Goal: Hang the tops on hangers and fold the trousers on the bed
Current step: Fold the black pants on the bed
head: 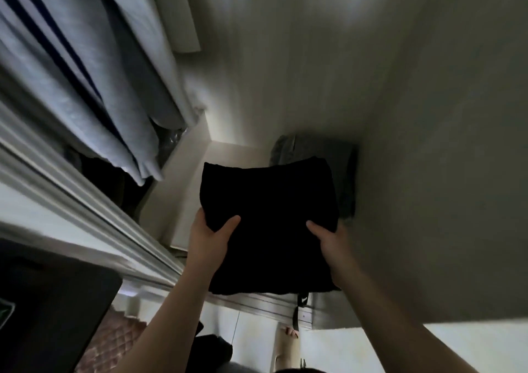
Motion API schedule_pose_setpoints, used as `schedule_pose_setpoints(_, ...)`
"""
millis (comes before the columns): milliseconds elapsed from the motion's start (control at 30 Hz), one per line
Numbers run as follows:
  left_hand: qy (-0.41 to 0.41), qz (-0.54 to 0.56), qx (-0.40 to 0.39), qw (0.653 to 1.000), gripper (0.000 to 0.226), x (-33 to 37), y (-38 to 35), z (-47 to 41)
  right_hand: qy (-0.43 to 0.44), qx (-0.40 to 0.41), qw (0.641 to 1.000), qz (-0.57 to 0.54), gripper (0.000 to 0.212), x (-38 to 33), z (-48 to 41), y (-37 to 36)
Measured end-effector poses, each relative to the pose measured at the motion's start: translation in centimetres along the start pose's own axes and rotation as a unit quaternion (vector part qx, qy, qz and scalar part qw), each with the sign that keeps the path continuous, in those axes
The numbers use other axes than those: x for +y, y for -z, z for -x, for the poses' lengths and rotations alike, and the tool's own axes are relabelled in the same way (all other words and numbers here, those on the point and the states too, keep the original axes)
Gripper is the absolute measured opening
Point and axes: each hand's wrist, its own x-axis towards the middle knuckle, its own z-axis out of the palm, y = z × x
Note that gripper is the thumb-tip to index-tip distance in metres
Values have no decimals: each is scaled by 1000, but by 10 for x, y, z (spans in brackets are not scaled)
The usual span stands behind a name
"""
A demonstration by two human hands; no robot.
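Note:
A folded black garment (268, 221), likely trousers, is held out in front of me inside an open wardrobe. My left hand (211, 235) grips its near left edge, thumb on top. My right hand (328, 238) grips its near right edge the same way. A black drawstring with a white tip (301, 301) dangles from its underside. Just beyond it, a folded grey garment (314, 149) lies against the wardrobe's right wall. A grey top with dark stripes (71, 66) hangs at the upper left.
The wardrobe's sliding-door track (94, 218) runs diagonally at the left. Its pale inner walls (428, 144) close in at the right and back. A dark object (51, 309) sits at the lower left above a pink quilted surface (114, 341).

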Motion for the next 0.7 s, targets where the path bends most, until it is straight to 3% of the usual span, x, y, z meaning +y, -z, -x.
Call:
schedule_pose_setpoints(267, 9, -30, 6, 999, 44, -7, -37, -70, 41, 50, 998, -21, 50, -15, -75, -28)
schedule_pose_setpoints(600, -88, 25, -184, 979, 61, 22, -148, -196, 102, 231, 968, -3, 46, -39, -173, 11)
schedule_pose_setpoints(700, -98, 35, -210, 972, 63, 29, -184, -228, 101, 251, 962, -10, 45, -51, -206, 25)
